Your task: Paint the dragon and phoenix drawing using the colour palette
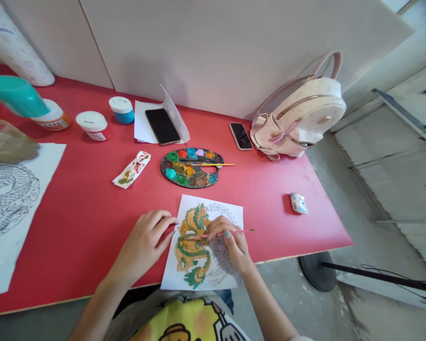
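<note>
Your right hand (232, 239) is pinched around the pink paintbrush (239, 231), one end over the painted dragon (192, 258) on the sheet (170, 278); your left hand (147, 237), fingers loosely parted, sits at the sheet's left edge. Just beyond the sheet, on the red surface (273, 203), you have the palette (204, 174) with a yellow-handled brush (227, 165) across it

This red table (74, 227) is pretty busy tbh: paint palette (192, 172) mid-table, dragon picture (195, 255) poking past the front edge, paint-smeared strip (132, 170), blue jar (122, 113) further back, pink backpack (301, 118) with a phone (240, 136) beside it, little packet (298, 203) near the right end.
</note>
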`<state>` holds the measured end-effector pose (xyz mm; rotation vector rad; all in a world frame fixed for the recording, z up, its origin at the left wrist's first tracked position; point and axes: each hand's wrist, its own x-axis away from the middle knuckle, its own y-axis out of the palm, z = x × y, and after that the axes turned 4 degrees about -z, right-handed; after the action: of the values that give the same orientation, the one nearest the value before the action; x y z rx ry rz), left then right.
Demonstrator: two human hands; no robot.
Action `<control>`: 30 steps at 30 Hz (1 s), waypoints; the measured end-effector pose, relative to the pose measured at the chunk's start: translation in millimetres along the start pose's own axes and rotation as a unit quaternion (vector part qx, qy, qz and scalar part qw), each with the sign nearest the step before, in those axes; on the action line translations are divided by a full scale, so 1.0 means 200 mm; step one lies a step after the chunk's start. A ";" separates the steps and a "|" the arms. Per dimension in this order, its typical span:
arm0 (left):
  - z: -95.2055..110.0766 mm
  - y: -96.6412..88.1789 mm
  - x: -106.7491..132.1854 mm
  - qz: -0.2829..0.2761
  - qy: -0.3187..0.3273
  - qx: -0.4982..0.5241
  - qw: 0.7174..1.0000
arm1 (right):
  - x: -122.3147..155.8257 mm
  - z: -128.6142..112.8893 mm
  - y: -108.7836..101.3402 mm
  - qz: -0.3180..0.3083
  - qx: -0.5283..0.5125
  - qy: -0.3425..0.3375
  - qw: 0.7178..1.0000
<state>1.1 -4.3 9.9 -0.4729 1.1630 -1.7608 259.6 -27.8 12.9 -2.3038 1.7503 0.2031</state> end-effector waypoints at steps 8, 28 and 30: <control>0.00 0.00 0.00 -0.013 -0.016 0.012 1.000 | 0.00 0.00 0.00 0.002 0.014 0.010 1.000; 0.00 -0.01 0.00 -0.012 -0.015 0.017 1.000 | 0.00 0.00 0.00 0.022 0.016 0.021 0.999; 0.00 -0.01 0.00 -0.012 -0.017 0.020 1.000 | 0.00 0.00 0.00 0.022 0.013 0.021 0.999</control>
<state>1.0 -3.4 11.3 -0.4935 1.1004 -1.7873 259.5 -27.6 11.9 -2.2688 1.8130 0.1399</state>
